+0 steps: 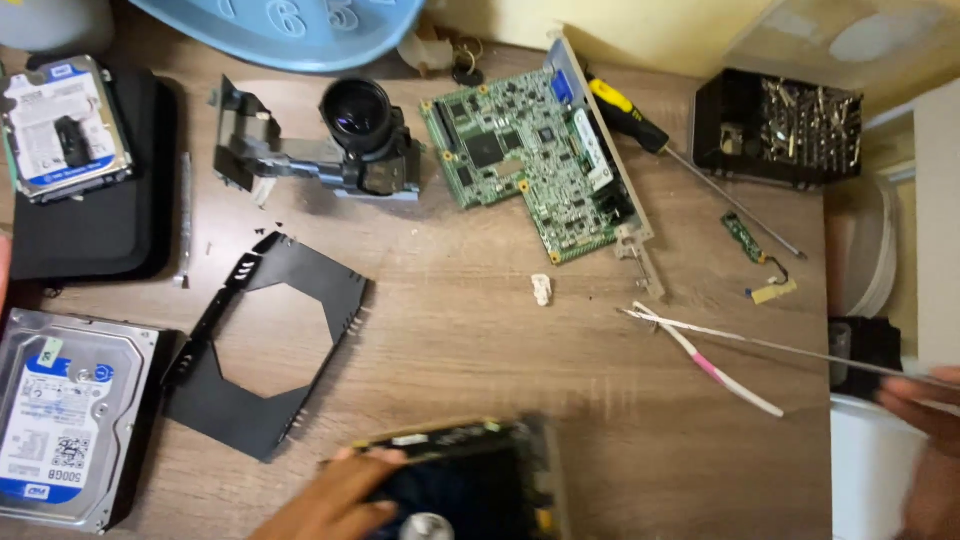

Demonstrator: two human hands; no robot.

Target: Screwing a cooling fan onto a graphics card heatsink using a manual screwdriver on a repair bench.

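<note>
At the bottom edge my left hand (pixel 335 500) grips the left side of a dark electronic unit (pixel 470 475) with a round silver part in its middle. My right hand (pixel 925 415) at the right edge pinches the end of a long thin flat ribbon cable (pixel 760 345) that stretches left across the wooden table (pixel 480 330). A white and pink strip (pixel 715 365) lies under the cable's left end.
A green circuit board (pixel 530 165) lies at the top centre, with a lens assembly (pixel 355 135) to its left and a yellow-handled screwdriver (pixel 640 125) to its right. Black metal frame (pixel 265 345), two hard drives (pixel 65 415) (pixel 62 125), a black bit box (pixel 780 125).
</note>
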